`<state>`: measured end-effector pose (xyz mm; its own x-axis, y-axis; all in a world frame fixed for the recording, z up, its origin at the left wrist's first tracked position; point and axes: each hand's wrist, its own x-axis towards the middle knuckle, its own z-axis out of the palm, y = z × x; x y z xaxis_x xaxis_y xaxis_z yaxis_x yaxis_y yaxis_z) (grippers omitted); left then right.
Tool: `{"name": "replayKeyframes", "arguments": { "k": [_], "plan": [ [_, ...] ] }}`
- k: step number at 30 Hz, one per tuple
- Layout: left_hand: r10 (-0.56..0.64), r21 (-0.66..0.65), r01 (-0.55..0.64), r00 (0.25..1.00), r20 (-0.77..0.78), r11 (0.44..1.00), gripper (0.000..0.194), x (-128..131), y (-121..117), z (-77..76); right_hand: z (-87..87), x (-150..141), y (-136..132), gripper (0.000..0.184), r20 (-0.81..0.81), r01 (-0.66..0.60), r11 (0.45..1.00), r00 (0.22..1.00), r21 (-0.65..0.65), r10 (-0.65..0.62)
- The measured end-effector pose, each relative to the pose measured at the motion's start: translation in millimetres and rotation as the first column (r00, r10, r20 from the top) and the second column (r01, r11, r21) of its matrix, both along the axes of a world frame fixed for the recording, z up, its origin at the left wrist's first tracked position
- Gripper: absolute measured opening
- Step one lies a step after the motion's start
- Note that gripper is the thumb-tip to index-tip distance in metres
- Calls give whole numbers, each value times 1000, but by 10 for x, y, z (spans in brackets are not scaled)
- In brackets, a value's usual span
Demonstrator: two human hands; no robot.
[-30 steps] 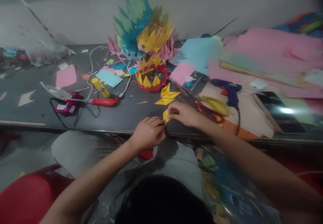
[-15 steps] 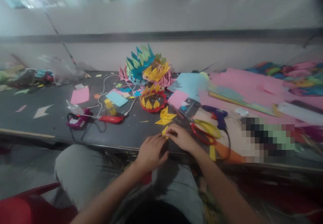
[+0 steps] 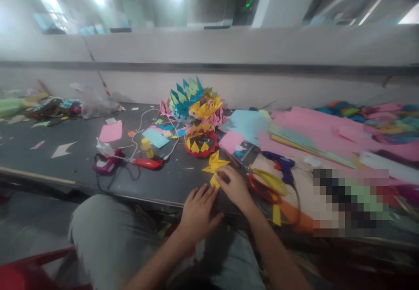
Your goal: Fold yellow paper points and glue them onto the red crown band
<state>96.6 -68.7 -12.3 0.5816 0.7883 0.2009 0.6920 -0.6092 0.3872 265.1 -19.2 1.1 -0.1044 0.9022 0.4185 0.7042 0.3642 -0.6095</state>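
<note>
Near the front edge of the table, a small yellow piece of paper (image 3: 214, 181) is pinched in the bent fingers of my right hand (image 3: 235, 189). My left hand (image 3: 197, 211) lies palm down just to its left, fingers stretched out, fingertips close to the paper's lower edge. Whether they touch it I cannot tell. Just beyond are folded yellow paper pieces (image 3: 214, 162) with pointed tips. Farther back sits a red and yellow folded-paper crown (image 3: 199, 148). Scissors (image 3: 266, 185) with red and yellow handles lie right of my right hand.
A blue glue gun (image 3: 283, 165) rests on the right among paper sheets (image 3: 307, 126). Several paper crowns (image 3: 188, 100) are piled at the back. Leftward are a glue stick (image 3: 147, 147), a red cutter-like tool (image 3: 148, 163) and a purple power socket (image 3: 106, 164) with cords.
The view has tilted up, so the table appears lower. My left fingers have drawn back a little from the yellow paper, while my right hand keeps its pinch on it.
</note>
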Motion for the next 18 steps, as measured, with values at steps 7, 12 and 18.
{"name": "replayKeyframes", "arguments": {
  "k": [7,12,18],
  "plan": [
    [-23,-82,20,999,-41,996,63,32,350,142,357,-70,963,58,215,-24,999,976,-28,29],
    [-113,-64,110,992,-53,992,64,78,758,182,368,-78,1298,21,357,-155,977,913,-147,199],
    [10,-182,82,890,455,980,33,33,807,173,462,-94,1063,18,439,-226,972,869,-61,230]
  ]
}}
